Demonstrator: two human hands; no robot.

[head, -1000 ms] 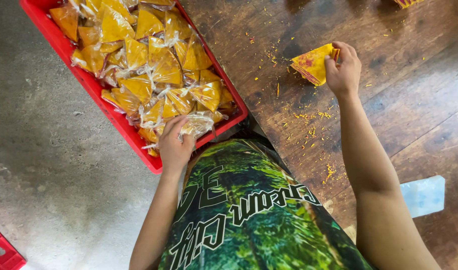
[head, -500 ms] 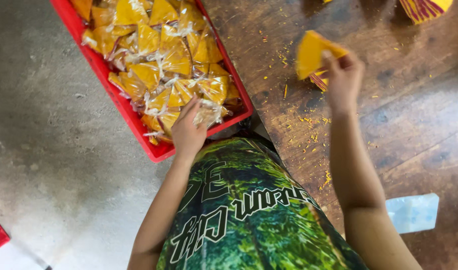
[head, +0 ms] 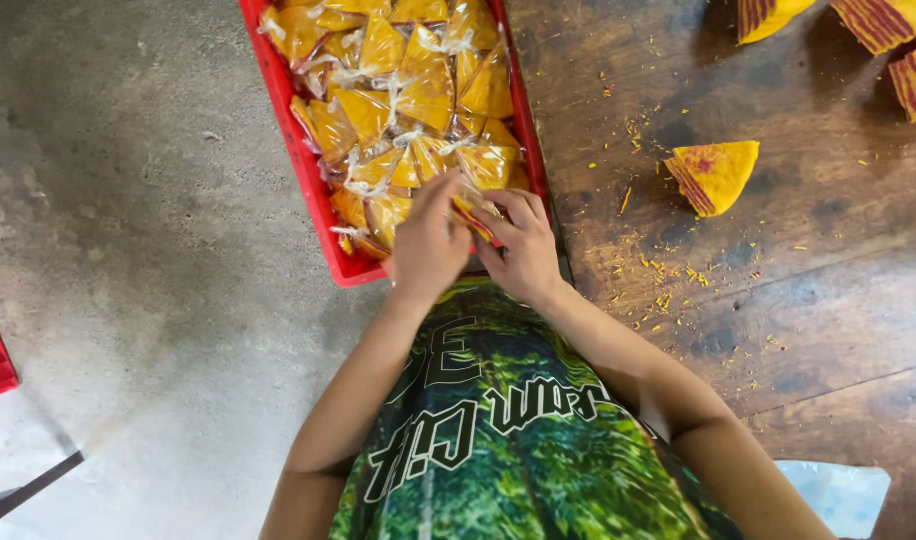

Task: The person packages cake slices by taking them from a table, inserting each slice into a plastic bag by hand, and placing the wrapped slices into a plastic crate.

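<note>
Wedge-shaped snack piece [head: 475,209], yellow-orange with a dark red edge and partly sheathed in clear plastic, sits pinched between both hands right at the near end of the red crate, just above its front rim. Largest in view is the grey concrete floor [head: 148,250] filling the left side, and next to it the dark wooden table [head: 778,290] on the right, its boards sprinkled with yellow crumbs. The person's green printed shirt [head: 518,440] takes up the lower middle, with both bare forearms reaching up from it. The red crate [head: 313,190] lies between floor and table, running away from the person and packed with triangular yellow pieces sealed in clear bags [head: 408,100]. The left hand [head: 428,245] curls over the near edge of the crate, its fingers bent and closed against the piece from the left. The right hand [head: 526,245] meets it from the right, fingertips clamped on the same piece, so the two hands touch one another over it. On the table, well apart from the hands, rests one bare unwrapped wedge [head: 713,175]; several more striped wedges [head: 883,30] lie at the upper right corner. A scrap of pale plastic [head: 838,495] shows at the bottom right.
</note>
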